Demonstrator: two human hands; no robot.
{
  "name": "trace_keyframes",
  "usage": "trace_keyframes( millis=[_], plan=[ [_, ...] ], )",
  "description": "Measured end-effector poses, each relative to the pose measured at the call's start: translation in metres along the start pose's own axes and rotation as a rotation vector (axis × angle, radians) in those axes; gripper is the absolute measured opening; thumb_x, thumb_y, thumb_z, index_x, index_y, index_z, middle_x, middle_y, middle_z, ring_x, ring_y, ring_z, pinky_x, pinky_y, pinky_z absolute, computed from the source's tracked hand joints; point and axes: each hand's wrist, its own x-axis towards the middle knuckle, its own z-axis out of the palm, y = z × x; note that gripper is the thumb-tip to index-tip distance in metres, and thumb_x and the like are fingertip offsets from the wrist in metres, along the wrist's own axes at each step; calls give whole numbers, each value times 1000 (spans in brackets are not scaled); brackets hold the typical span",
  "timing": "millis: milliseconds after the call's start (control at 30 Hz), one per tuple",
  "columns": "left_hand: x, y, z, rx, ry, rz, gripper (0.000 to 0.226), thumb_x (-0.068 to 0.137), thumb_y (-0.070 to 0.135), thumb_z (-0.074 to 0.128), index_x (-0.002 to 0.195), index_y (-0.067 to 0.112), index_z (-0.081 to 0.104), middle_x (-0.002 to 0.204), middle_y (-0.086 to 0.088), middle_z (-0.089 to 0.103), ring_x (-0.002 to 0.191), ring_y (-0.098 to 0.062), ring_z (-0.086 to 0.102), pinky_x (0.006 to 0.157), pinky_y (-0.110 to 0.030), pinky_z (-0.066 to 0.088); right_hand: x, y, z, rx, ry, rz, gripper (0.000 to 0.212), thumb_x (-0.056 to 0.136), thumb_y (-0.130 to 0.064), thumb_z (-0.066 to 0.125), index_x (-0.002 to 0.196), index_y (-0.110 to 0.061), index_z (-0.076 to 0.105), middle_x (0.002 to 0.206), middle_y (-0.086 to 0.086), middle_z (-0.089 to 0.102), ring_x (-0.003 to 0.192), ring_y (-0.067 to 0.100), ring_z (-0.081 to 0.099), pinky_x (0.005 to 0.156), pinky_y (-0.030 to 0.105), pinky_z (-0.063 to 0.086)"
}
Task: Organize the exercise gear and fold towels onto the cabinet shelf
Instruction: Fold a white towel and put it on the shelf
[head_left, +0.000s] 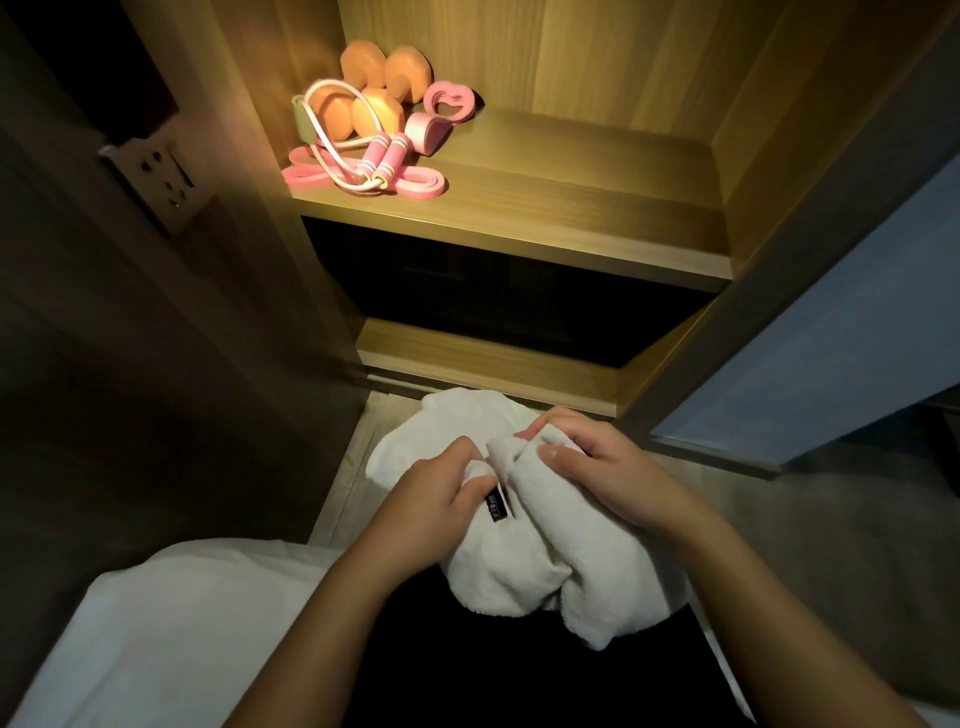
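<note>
The head view looks down into an open wooden cabinet in a dim room, with a wall socket (161, 176) at the left and the cabinet door (831, 338) at the right. The compartment (493, 301) under the lit shelf (519, 208) is too dark to read. In the shelf's back left corner lie orange dumbbells (363, 88), a pink jump rope (384, 156) and a pink band (415, 187), touching. Below, in front of the cabinet, the left hand (431, 499) pinches the white towel (519, 561) beside its black label (496, 506), and the right hand (587, 457) grips a fold.
</note>
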Motion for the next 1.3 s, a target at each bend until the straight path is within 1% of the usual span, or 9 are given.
trace_keyframes(
  millis=[133,233,367,533,667,733,933,1167,1300],
  plan=[
    [-8,-16,4,-145,73,-27,12,97,39,53,85,35,49,81,17,63,81,4,59,57,-10,40,-2,5,3,-9,-28,-10,38,90,-35,49,97,0,62,99,18,60,94,34,57,88,47,46],
    [-11,-25,3,-299,99,-32,11,96,34,57,85,31,54,84,17,65,82,0,62,63,-15,46,-3,8,4,38,-67,-1,32,91,-34,50,103,-9,67,103,5,67,97,22,61,85,32,47],
    [-12,-34,-4,-468,122,-87,16,91,37,59,94,21,62,91,7,68,90,-9,65,78,-38,57,0,10,6,76,-110,14,40,91,-34,52,81,5,53,77,13,51,70,19,47,65,26,36],
    [-6,-47,-10,-355,130,-174,31,98,32,55,128,40,50,133,28,45,120,3,46,103,-30,41,-5,14,-3,98,-43,119,33,89,-38,50,73,-10,51,70,-4,50,64,6,46,61,20,38],
    [10,-48,-13,-385,47,-235,6,97,29,56,96,25,60,109,13,61,103,-8,59,75,-20,48,1,20,-5,-197,-26,131,34,98,-31,50,80,-2,51,75,8,50,67,8,46,68,32,38],
    [18,-52,-15,-402,27,-285,20,95,30,59,89,11,58,94,0,64,91,-14,62,65,-21,47,6,18,-3,-273,-71,134,32,97,-29,50,82,-1,52,82,13,54,70,14,49,69,34,41],
    [26,-57,-24,-534,-75,-385,25,92,29,66,97,4,65,97,-4,70,97,-23,67,81,-40,56,10,15,-4,-272,-95,141,31,97,-29,51,81,-2,52,81,13,54,67,6,46,67,31,39],
    [20,-33,-22,-147,344,-250,26,84,26,74,68,14,59,125,4,51,117,-25,49,101,-48,42,4,13,-11,-197,-27,188,32,98,-33,51,84,-4,56,72,-2,51,63,1,45,65,27,38],
    [10,-10,-37,-223,499,-32,23,85,25,73,66,19,61,89,17,61,84,-3,58,69,-23,49,2,4,-21,-231,-46,225,27,98,-35,50,76,-21,57,72,-11,54,64,3,49,64,26,40]
  ],
)
